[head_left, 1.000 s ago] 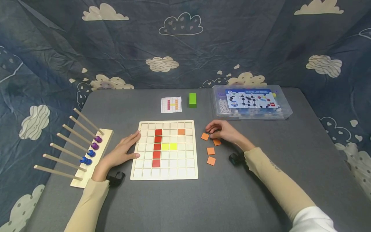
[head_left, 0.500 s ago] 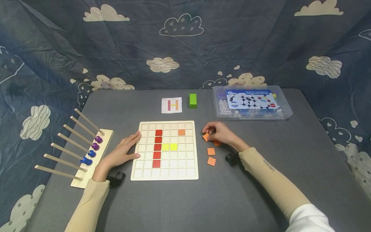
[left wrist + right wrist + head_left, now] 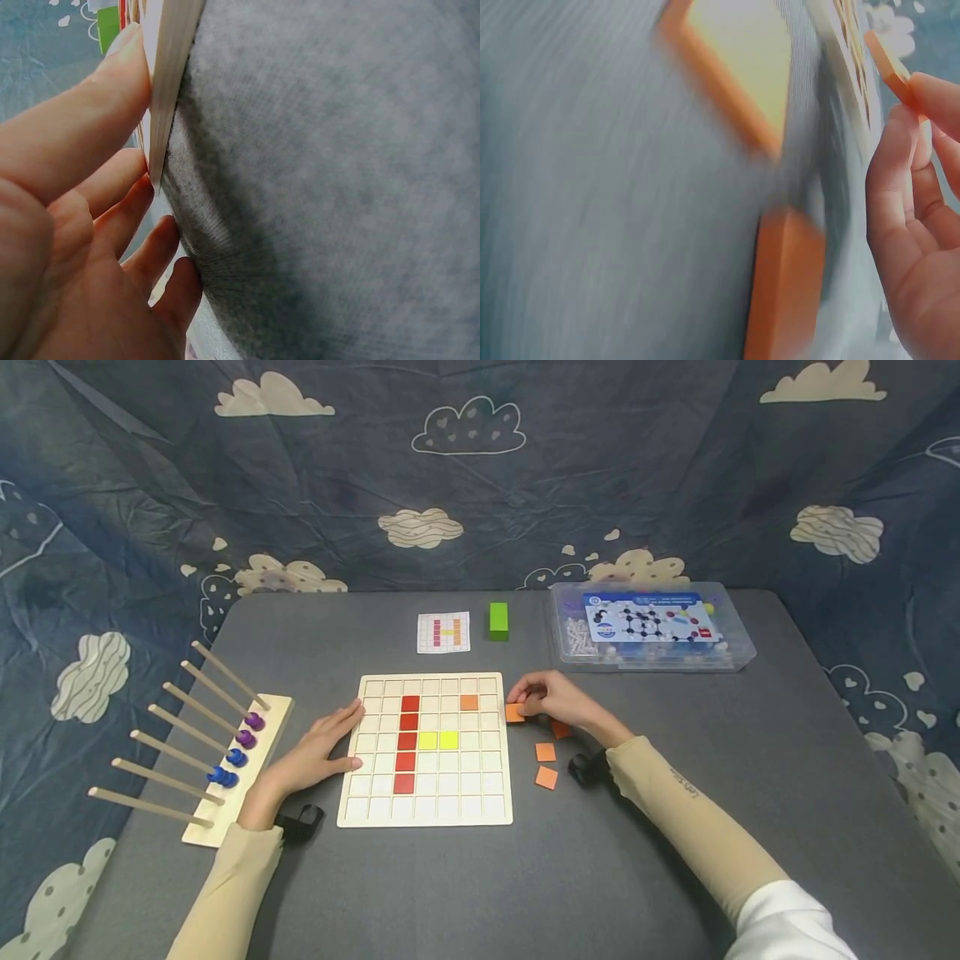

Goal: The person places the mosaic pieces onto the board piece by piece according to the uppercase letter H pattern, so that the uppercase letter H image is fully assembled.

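Observation:
In the head view a cream square grid board lies on the grey table. A column of red tiles, two yellow tiles and one orange tile sit in its cells. My left hand rests at the board's left edge, thumb and fingertips touching it, as the left wrist view also shows. My right hand pinches an orange tile between thumb and finger, at the board's upper right edge. Three more orange tiles lie on the table right of the board, one partly under the right hand.
A small pattern card and a green block lie behind the board. A clear plastic case of model parts stands at the back right. On the left is a wooden peg rack with purple and blue beads.
My right hand has taken hold of an orange tile, lifted it and moved left to the board's right edge. My left hand and the board have stayed in place.

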Action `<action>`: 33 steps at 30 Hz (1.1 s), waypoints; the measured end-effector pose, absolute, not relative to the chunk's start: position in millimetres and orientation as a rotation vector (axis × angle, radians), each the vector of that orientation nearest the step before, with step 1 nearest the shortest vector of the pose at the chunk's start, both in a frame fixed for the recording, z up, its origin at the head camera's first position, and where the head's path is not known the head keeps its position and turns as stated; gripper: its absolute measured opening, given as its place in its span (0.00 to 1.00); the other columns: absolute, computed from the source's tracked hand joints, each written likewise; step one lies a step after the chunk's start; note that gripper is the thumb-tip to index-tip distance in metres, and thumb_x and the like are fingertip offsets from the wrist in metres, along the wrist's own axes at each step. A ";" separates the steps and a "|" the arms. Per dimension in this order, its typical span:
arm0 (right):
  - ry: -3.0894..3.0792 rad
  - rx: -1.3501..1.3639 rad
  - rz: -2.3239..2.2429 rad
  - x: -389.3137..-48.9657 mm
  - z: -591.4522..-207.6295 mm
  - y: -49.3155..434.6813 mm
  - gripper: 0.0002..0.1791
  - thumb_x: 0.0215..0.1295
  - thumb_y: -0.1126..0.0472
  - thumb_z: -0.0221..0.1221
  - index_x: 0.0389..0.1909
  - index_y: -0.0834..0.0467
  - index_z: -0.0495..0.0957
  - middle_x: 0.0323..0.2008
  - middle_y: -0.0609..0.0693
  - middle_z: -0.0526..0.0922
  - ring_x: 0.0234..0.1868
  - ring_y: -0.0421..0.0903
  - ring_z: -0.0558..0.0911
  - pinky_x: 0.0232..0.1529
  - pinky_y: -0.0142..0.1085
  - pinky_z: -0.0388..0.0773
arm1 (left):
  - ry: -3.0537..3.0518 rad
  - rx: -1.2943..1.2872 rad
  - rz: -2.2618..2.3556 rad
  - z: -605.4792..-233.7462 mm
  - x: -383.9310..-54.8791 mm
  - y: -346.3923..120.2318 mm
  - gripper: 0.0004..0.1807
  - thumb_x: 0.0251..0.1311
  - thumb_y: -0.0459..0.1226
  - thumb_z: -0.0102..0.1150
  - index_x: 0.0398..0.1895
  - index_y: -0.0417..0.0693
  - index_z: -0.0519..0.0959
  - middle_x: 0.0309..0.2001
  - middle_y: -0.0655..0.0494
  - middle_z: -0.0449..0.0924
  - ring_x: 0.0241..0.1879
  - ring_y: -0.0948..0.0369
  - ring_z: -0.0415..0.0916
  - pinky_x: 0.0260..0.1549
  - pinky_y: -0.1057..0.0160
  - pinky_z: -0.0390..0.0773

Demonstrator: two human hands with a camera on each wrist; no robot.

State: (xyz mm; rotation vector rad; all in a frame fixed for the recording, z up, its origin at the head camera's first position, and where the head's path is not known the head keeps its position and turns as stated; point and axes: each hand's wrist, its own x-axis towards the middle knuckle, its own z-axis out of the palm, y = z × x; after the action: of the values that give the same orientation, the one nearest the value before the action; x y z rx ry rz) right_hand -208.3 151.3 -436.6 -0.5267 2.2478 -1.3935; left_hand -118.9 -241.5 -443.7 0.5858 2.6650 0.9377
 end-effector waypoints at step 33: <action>2.144 -0.534 -1.468 -208.3 -437.2 120.8 0.11 0.58 0.72 0.60 0.42 0.70 0.78 0.34 0.58 0.81 0.32 0.47 0.79 0.36 0.36 0.76 | 2.661 0.595 0.953 -445.7 -119.1 -242.2 0.44 0.59 0.38 0.63 0.72 0.32 0.51 0.73 0.36 0.44 0.70 0.37 0.40 0.61 0.35 0.46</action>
State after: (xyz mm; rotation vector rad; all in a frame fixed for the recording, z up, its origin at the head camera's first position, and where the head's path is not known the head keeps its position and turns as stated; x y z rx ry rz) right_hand -208.3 120.8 -437.2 -0.5342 2.1436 -1.4678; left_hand -119.1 -242.2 -445.7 0.5949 2.6611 0.9525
